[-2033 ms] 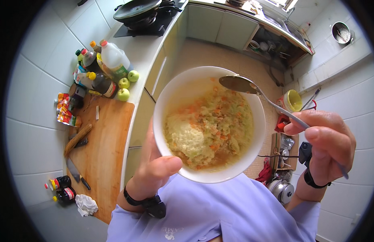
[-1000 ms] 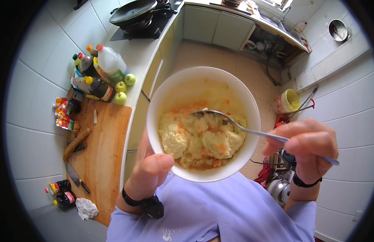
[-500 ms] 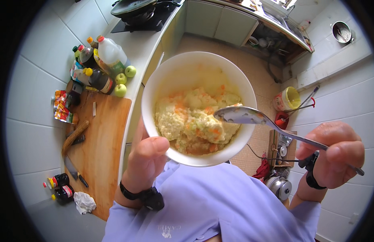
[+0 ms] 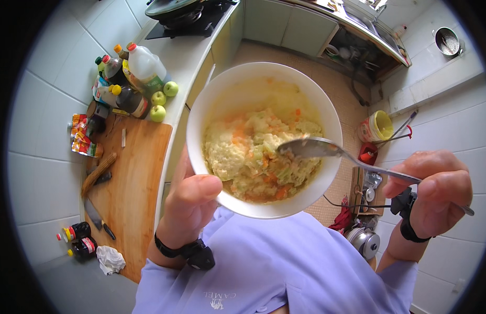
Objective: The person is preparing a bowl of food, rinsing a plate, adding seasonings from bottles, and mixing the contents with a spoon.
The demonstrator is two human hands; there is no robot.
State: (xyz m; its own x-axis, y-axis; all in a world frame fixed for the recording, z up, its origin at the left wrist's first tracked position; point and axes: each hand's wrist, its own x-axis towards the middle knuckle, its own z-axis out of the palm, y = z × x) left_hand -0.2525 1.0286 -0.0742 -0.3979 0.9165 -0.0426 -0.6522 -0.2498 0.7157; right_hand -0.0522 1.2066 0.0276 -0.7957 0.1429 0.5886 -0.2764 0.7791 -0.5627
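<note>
A white bowl (image 4: pixel 243 89) filled partway with a pale, lumpy mixture (image 4: pixel 224 157) flecked with orange and green is held up in front of the lilac shirt (image 4: pixel 253 256) by the left hand (image 4: pixel 188 204). The thumb is laid over the lower left of the rim, with its tip just at the edge; the wall of the bowl is gripped there, though the other fingers are mostly hidden behind it, and how they are spread underneath cannot be told. By the right hand (image 4: pixel 434 188) a metal spoon (image 4: pixel 353 159) is gripped, its handle pinched between thumb and fingers, with the handle's end stuck out past the hand on the right. The right rim is crossed by the handle, well apart from the fingertips, and the spoon's head is placed over the right half of the mixture; whether the food is touched by its tip cannot be told. To the left, a knife (image 4: pixel 98 219) and a wooden cutting board (image 4: pixel 138 183) are seen, and three green apples (image 4: pixel 158 113) are lined up beside bottles.
</note>
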